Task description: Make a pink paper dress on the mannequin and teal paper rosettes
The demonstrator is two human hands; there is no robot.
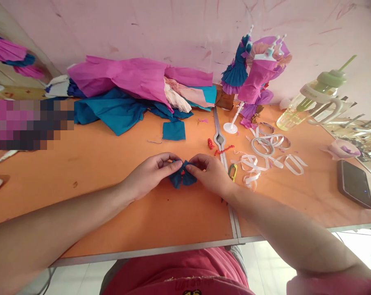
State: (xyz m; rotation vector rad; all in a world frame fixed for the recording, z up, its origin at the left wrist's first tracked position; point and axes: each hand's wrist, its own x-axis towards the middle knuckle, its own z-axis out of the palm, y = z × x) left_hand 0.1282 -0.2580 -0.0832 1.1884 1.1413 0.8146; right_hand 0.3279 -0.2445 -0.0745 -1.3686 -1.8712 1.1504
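Observation:
A small blue crepe-paper bow point(182, 180) with a bit of red at its middle is held just over the orange table. My left hand point(156, 170) pinches its left side between thumb and fingers. On the other side, my right hand point(208, 170) is closed on the bow's right loop. Beyond the hands lies a flat blue paper square point(174, 130). Red scraps point(210, 143) sit just past my right hand, and a yellow-green cutter point(232, 172) lies beside its wrist.
Magenta paper point(118, 80) and blue paper point(111, 110) are heaped along the wall. Small dressed stands point(255, 78) rise at the back right, near a tilted-looking bottle point(311, 98). White ribbon and tape rolls point(263, 146) spread to the right, with a phone point(355, 183) near the edge.

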